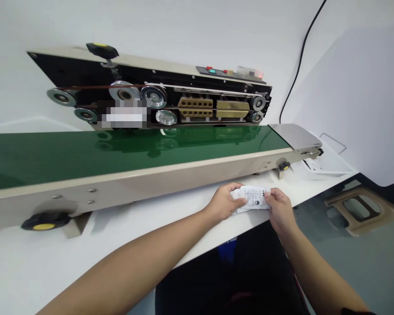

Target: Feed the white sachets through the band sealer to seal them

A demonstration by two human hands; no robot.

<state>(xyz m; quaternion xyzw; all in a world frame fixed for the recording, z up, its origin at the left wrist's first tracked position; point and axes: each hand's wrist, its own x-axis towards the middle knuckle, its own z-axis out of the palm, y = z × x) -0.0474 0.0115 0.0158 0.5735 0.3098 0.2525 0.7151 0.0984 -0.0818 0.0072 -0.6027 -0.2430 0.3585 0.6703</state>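
Here, my left fingers and right fingers pinch the white packets above the table, off the conveyor; similar-looking pieces already lie in the tray, though how many are left I can't tell.

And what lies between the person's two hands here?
A small stack of white printed packets, held at one end by the left hand and at the other by the right hand, as the head view shows.

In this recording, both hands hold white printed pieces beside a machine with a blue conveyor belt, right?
The colour is wrong: the head view shows a green conveyor belt, not blue. The left hand and right hand do hold white printed pieces beside the machine.
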